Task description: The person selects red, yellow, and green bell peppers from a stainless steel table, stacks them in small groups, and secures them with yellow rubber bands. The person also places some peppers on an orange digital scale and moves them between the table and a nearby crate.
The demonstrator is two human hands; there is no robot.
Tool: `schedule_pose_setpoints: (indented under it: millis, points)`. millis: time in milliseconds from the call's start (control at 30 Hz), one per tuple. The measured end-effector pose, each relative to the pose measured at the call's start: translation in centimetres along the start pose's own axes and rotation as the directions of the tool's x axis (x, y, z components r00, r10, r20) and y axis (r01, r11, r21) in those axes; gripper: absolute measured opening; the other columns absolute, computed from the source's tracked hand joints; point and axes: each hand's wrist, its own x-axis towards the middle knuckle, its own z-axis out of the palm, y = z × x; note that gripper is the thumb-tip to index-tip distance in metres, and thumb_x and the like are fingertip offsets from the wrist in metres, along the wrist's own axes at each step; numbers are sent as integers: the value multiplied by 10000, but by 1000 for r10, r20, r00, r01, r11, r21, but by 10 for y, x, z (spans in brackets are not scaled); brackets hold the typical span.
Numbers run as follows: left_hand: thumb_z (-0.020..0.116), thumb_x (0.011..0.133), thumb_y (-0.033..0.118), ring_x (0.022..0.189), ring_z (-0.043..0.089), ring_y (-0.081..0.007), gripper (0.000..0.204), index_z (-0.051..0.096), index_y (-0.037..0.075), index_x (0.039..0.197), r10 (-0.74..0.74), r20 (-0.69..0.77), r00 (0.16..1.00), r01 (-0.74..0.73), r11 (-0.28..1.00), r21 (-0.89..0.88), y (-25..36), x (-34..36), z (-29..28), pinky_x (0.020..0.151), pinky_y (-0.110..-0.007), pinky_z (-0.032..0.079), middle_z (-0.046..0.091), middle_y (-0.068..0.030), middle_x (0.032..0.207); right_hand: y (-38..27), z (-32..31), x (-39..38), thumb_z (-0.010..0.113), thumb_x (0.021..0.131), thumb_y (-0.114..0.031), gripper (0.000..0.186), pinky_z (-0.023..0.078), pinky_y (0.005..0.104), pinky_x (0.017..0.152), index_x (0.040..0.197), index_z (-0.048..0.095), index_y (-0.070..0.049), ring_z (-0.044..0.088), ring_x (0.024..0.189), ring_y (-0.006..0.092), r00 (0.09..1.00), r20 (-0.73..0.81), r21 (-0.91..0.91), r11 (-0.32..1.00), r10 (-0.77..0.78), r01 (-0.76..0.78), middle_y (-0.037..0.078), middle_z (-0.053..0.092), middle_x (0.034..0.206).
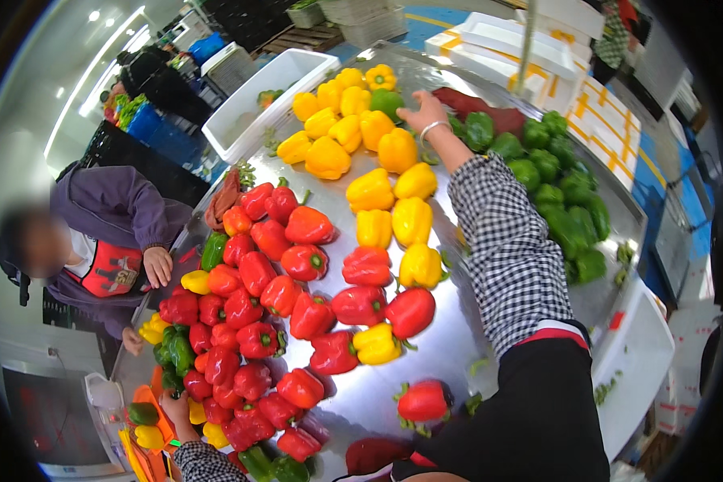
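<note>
My right hand (428,114), with a bangle at its wrist, stretches to the far side of the metal table (450,337). Its thumb and fingers are apart, the fingertips against a green bell pepper (387,104) beside the yellow bell peppers (328,158). At the lower left, my left hand (175,408) has its fingers closed about the lower end of a dark green bell pepper (171,381); part of the grip is hidden. Red bell peppers (257,273) lie heaped beside it. One red bell pepper (423,401) lies apart, near my body.
Green bell peppers (566,229) are piled on the right, near a dark red cloth (482,111). A white bin (237,124) adjoins the far left edge. A co-worker's hand (157,267) rests at the left edge. Foam boxes (610,128) stand behind, an orange bag (157,418) below left.
</note>
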Motion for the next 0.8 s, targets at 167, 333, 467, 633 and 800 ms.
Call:
schedule_pose_setpoints:
  millis: [167,333,467,633,800]
  points:
    - [808,628,102,1037,531,-369,391,617,24,960,48,30,998,-47,998,-28,-5,-4,-6,938,-425,424,581,-185,1060,9,73,76,758,693,-558,940,364,488,1080,1474,350,-231,401,1336,368,984,100,-129,982,148,-135,173,358,1494]
    - [744,715,25,1136,506,-336,354,597,23,1037,125,11,992,-123,987,-108,-12,-38,-13,1005,-419,384,551,-165,1149,44,118,119,783,650,-586,931,504,441,960,1442,407,-273,546,1190,416,959,283,49,999,4,-19,202,474,1405]
    - [715,769,46,1254,444,-354,335,599,14,1081,93,-11,996,-93,994,-48,-16,-45,-5,1044,-407,370,487,-202,1320,10,69,57,783,707,-461,800,564,536,816,1379,458,-173,628,1030,392,922,146,733,587,358,-344,149,578,1249]
    - [706,752,52,1239,458,-373,291,620,-10,1023,87,-10,996,-87,974,-210,-6,-42,-8,1030,-417,382,509,-220,1285,-17,2,37,455,857,-632,776,590,473,795,1396,401,-76,580,1111,445,838,482,854,-77,-255,-515,177,513,1344]
    - [742,713,98,1146,516,-419,301,654,-18,976,179,-118,977,-186,981,-52,-12,-47,-3,991,-458,409,592,-250,1146,-63,-14,-35,470,837,-644,748,618,415,646,1387,450,-139,587,1084,460,568,597,560,-213,-566,-801,162,539,1324]
